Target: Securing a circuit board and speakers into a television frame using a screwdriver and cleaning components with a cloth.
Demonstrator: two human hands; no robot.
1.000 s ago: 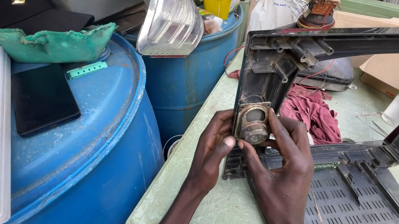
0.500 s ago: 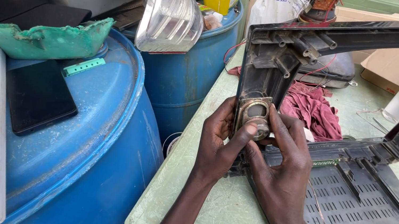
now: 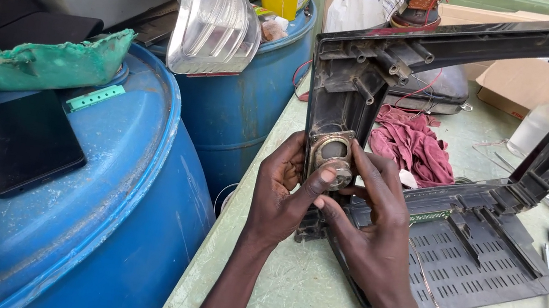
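your left hand (image 3: pixel 286 197) and right hand (image 3: pixel 370 226) are now closing tighter around the small round speaker (image 3: pixel 332 158), seated in the black plastic frame (image 3: pixel 378 67) near the table's (image 3: pixel 279 303) left edge, thumbs pressing its rim.

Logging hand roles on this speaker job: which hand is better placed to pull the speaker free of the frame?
Probably the left hand: its thumb lies on the round speaker, while the right hand braces beside it.
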